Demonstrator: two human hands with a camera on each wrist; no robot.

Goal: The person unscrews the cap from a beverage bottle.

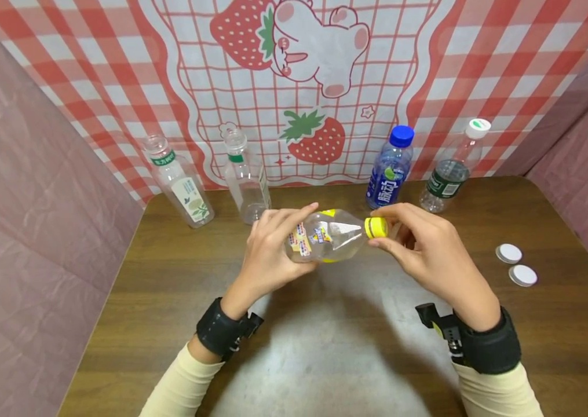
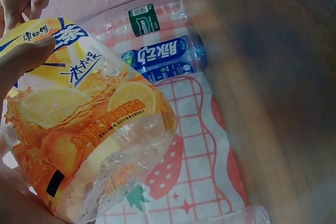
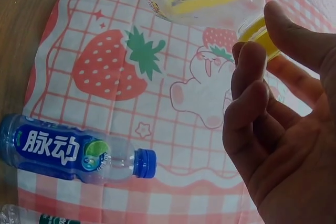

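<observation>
A clear plastic bottle [image 1: 343, 234] with a yellow and orange label lies sideways in the air above the table, its neck to the right. My left hand [image 1: 273, 246] grips its body near the base, thumb below and fingers over the top. The yellow cap [image 1: 376, 227] sits at the bottle's neck, and my right hand [image 1: 426, 249] pinches it between thumb and fingers. In the left wrist view the bottle's label [image 2: 79, 103] shows lemon slices. The right wrist view has the yellow cap [image 3: 261, 38] between thumb and curled fingers.
Two uncapped clear bottles, one at far left [image 1: 181, 188] and another [image 1: 247, 179] beside it, stand at the back. Back right are a blue-capped bottle [image 1: 390, 168] and a white-capped bottle [image 1: 451, 168]. Two white caps [image 1: 509, 253] lie on the wooden table [image 1: 168, 324] at right.
</observation>
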